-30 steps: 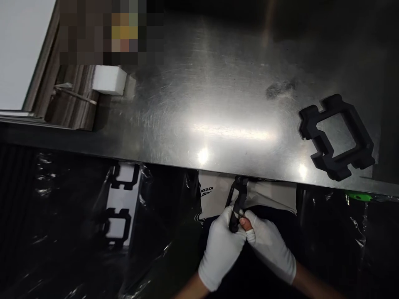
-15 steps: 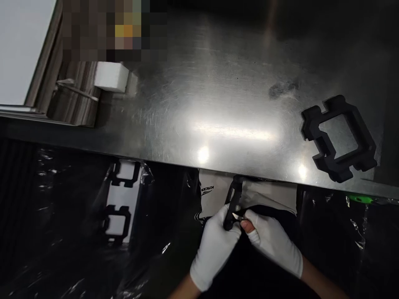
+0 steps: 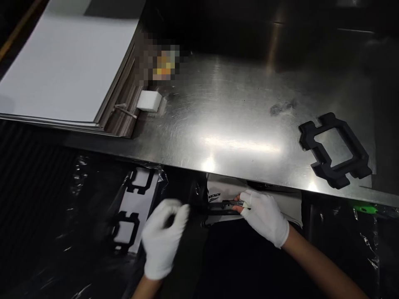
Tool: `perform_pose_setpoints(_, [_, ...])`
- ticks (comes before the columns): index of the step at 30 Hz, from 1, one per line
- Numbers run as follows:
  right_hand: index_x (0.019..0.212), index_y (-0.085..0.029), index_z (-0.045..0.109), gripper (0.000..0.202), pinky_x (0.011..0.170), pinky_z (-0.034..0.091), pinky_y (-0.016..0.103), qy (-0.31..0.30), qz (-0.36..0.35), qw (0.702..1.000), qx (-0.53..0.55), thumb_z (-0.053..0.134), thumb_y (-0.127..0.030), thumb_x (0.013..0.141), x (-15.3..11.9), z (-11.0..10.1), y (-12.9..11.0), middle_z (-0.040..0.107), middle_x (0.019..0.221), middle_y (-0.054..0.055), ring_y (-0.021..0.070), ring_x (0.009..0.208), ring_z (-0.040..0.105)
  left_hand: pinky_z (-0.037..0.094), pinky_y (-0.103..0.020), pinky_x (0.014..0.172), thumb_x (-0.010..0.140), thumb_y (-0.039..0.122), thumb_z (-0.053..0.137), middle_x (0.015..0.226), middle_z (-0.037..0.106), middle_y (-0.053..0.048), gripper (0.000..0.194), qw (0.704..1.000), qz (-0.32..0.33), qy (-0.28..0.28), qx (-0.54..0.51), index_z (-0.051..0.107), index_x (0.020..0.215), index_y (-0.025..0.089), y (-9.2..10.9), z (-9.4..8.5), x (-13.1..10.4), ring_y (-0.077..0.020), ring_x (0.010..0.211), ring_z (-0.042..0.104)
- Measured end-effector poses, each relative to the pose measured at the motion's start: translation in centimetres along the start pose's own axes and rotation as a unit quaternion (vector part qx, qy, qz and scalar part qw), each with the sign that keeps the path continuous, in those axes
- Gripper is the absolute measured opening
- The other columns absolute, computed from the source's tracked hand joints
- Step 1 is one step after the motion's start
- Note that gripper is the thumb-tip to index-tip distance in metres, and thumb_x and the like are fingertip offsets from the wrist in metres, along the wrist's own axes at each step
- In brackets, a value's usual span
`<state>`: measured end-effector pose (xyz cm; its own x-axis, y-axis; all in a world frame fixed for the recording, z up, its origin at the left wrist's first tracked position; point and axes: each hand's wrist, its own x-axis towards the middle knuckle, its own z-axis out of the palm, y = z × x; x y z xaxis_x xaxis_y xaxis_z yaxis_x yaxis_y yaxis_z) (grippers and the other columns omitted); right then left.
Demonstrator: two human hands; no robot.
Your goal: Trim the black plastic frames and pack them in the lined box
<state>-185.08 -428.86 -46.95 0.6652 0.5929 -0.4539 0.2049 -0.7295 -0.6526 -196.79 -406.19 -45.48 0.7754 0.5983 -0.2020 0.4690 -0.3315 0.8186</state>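
Note:
Both my hands wear white gloves, below the near edge of a steel table [image 3: 218,124]. My right hand [image 3: 264,216] pinches a thin black part [image 3: 222,204] that lies flat against my white shirt, just under the table edge. My left hand [image 3: 162,238] is blurred, off to the left of the part, with its fingers curled and nothing visible in it. A black foam frame [image 3: 335,149] lies on the table at the far right.
A stack of white sheets [image 3: 68,66] lies on the table's left end, with a small white block [image 3: 149,101] beside it. Below the table edge at the left, black frame pieces [image 3: 131,207] sit on white backing amid black plastic wrap. A green object [image 3: 363,207] shows at lower right.
My left hand let go of the black part and swung left. The part turned from upright to lying flat in my right hand. The view shifted, showing more of the white sheets.

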Motion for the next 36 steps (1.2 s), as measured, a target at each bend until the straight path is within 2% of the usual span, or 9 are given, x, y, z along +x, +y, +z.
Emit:
perform_pose_setpoints(2, [0.102, -0.025, 0.075, 0.008, 0.078, 0.053, 0.028, 0.021, 0.035, 0.998, 0.041, 0.071, -0.033, 0.103, -0.1, 0.8, -0.6, 0.079, 0.103, -0.003, 0.0175, 0.092, 0.075, 0.041, -0.027, 0.052, 0.093, 0.060, 0.075, 0.062, 0.047, 0.001, 0.060, 0.993, -0.101, 0.032, -0.045, 0.048, 0.056, 0.021, -0.7, 0.7, -2.2, -0.0156, 0.058, 0.045])
perform_pose_setpoints(5, [0.090, -0.023, 0.071, 0.016, 0.070, 0.049, 0.029, 0.039, 0.078, 0.993, 0.079, 0.075, -0.036, 0.100, -0.5, 2.3, -1.6, 0.077, 0.089, -0.002, 0.0178, 0.079, 0.071, 0.058, -0.031, 0.076, 0.092, 0.071, 0.072, 0.083, 0.069, -0.005, 0.053, 0.956, -0.239, -0.098, -0.136, 0.075, 0.089, 0.019, -0.9, 2.9, -4.3, -0.0220, 0.080, 0.066])
perform_pose_setpoints(8, [0.098, -0.024, 0.070, 0.014, 0.075, 0.052, 0.031, 0.024, 0.056, 0.990, 0.128, 0.077, -0.037, 0.098, -1.6, 3.4, -2.4, 0.077, 0.096, -0.001, 0.0196, 0.085, 0.072, 0.056, -0.038, 0.103, 0.100, 0.067, 0.064, 0.120, 0.075, -0.012, 0.056, 0.913, -0.253, -0.178, -0.265, 0.072, 0.127, 0.019, -0.3, 5.2, -4.1, -0.0274, 0.112, 0.070])
perform_pose_setpoints(11, [0.120, -0.026, 0.066, 0.020, 0.088, 0.055, 0.034, -0.004, -0.001, 0.982, 0.188, 0.068, -0.038, 0.104, -3.2, 3.3, -2.3, 0.073, 0.120, 0.002, 0.0211, 0.104, 0.072, 0.057, -0.033, 0.086, 0.101, 0.061, 0.065, 0.098, 0.074, -0.008, 0.045, 0.903, -0.253, -0.183, -0.296, 0.070, 0.107, 0.017, 0.2, 5.9, -3.1, -0.0227, 0.090, 0.070])
perform_pose_setpoints(13, [0.120, -0.025, 0.062, 0.022, 0.088, 0.056, 0.034, 0.019, -0.006, 0.977, 0.212, 0.049, -0.041, 0.113, -4.5, 2.5, -1.5, 0.068, 0.125, 0.005, 0.0197, 0.105, 0.069, 0.053, -0.030, 0.069, 0.097, 0.060, 0.068, 0.076, 0.067, -0.001, 0.041, 0.923, -0.240, -0.199, -0.226, 0.064, 0.093, 0.019, 0.1, 5.7, -3.1, -0.0189, 0.069, 0.063])
perform_pose_setpoints(16, [0.103, -0.024, 0.059, 0.040, 0.076, 0.054, 0.031, 0.017, 0.018, 0.980, 0.196, 0.030, -0.047, 0.117, -6.2, 1.5, 0.2, 0.069, 0.101, 0.003, 0.0173, 0.084, 0.067, 0.054, -0.033, 0.070, 0.091, 0.052, 0.070, 0.080, 0.071, -0.002, 0.033, 0.958, -0.166, -0.233, 0.004, 0.065, 0.098, 0.020, 0.1, 5.3, -4.1, -0.0238, 0.074, 0.070])
perform_pose_setpoints(22, [0.104, -0.024, 0.062, 0.040, 0.060, 0.042, 0.028, -0.164, 0.058, 0.985, 0.008, 0.032, -0.045, 0.117, -8.0, 2.6, 0.9, 0.073, 0.079, 0.000, 0.0168, 0.064, 0.068, 0.054, -0.043, 0.066, 0.097, 0.044, 0.056, 0.073, 0.076, -0.010, 0.031, 0.876, -0.021, -0.300, 0.378, 0.069, 0.105, 0.017, 0.4, 6.3, -7.1, -0.0368, 0.070, 0.078])
perform_pose_setpoints(30, [0.110, -0.024, 0.068, 0.037, 0.060, 0.043, 0.030, -0.207, 0.053, 0.974, -0.068, 0.035, -0.039, 0.117, -6.8, 2.1, -0.7, 0.080, 0.084, 0.001, 0.0208, 0.071, 0.077, 0.054, -0.039, 0.065, 0.098, 0.047, 0.056, 0.073, 0.077, -0.008, 0.033, 0.851, 0.016, -0.322, 0.415, 0.067, 0.105, 0.017, 0.6, 6.5, -7.3, -0.0318, 0.068, 0.078])
perform_pose_setpoints(36, [0.114, -0.024, 0.069, 0.035, 0.061, 0.044, 0.031, -0.222, 0.068, 0.970, -0.070, 0.036, -0.038, 0.116, -6.2, 1.7, -0.8, 0.081, 0.088, 0.002, 0.0234, 0.075, 0.079, 0.052, -0.039, 0.060, 0.099, 0.046, 0.055, 0.065, 0.072, -0.005, 0.033, 0.869, 0.055, -0.292, 0.395, 0.068, 0.105, 0.016, 0.2, 6.6, -7.5, -0.0308, 0.058, 0.075])
